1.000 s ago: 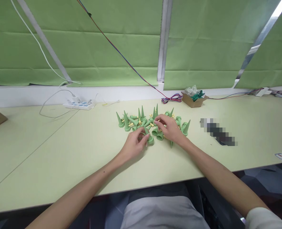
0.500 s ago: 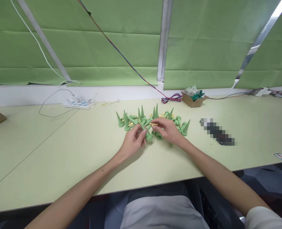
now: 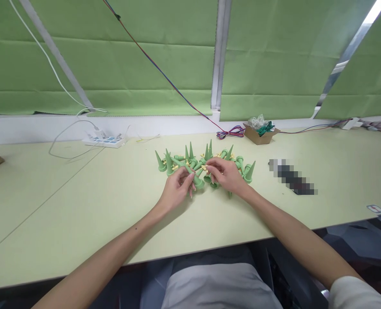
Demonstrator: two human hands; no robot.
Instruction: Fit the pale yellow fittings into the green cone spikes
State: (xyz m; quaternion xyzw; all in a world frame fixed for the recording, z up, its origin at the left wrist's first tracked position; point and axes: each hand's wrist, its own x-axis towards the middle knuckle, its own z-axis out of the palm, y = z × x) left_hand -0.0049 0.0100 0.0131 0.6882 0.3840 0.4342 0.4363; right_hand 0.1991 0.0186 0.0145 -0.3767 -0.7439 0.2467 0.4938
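Observation:
Between the thumb and fingers of my left hand [image 3: 176, 186] lies a green plastic spike [image 3: 197, 182], its wide capped end toward me and its tip pointing away to the left. My right hand [image 3: 226, 175] pinches a small yellow plastic piece [image 3: 204, 168] just beyond the spike, apart from it. Behind both hands spreads a cluster of similar green spikes [image 3: 168, 162], some upright on their caps and some lying down. Small yellow pieces [image 3: 220, 156] are scattered among them. My fingers partly hide the held spike and the middle of the cluster.
A small cardboard box [image 3: 261, 136] with clear and green plastic stands at the back, beside a bundled red-blue cable [image 3: 231, 133]. Back left is a white power strip [image 3: 105, 140]. A pixelated dark object [image 3: 293, 177] lies to the right. The table edge [image 3: 210, 253] is near my body.
The yellow piece has turned in my right fingers and shows more of its shape. My left hand keeps its hold on the spike. The whole view has shifted slightly.

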